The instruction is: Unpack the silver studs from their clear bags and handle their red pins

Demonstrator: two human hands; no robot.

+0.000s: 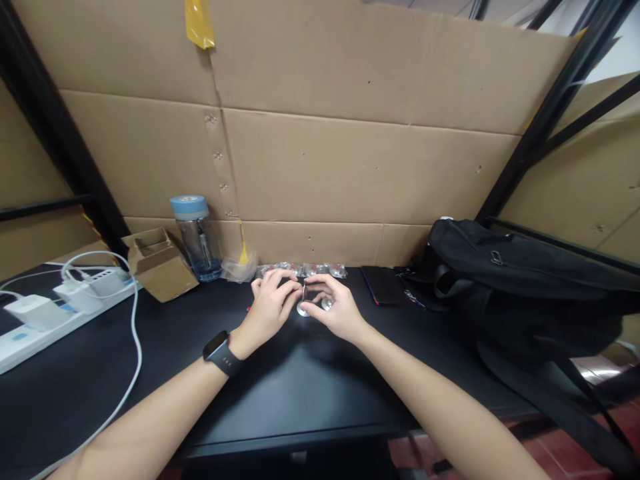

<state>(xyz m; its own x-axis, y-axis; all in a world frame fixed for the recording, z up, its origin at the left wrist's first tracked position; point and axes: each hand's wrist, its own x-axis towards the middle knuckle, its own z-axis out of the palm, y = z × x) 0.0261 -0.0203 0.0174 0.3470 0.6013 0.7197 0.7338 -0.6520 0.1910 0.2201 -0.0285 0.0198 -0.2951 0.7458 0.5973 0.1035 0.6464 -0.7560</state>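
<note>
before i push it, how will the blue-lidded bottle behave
The bottle would probably tip if pushed high, being tall and narrow. It looks stiff, its clear sides holding an even shape. Knocked over, its round body might roll.

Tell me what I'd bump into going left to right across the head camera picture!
White power strip → cardboard box → blue-lidded bottle → left hand → right hand → dark flat item → black bag.
</note>
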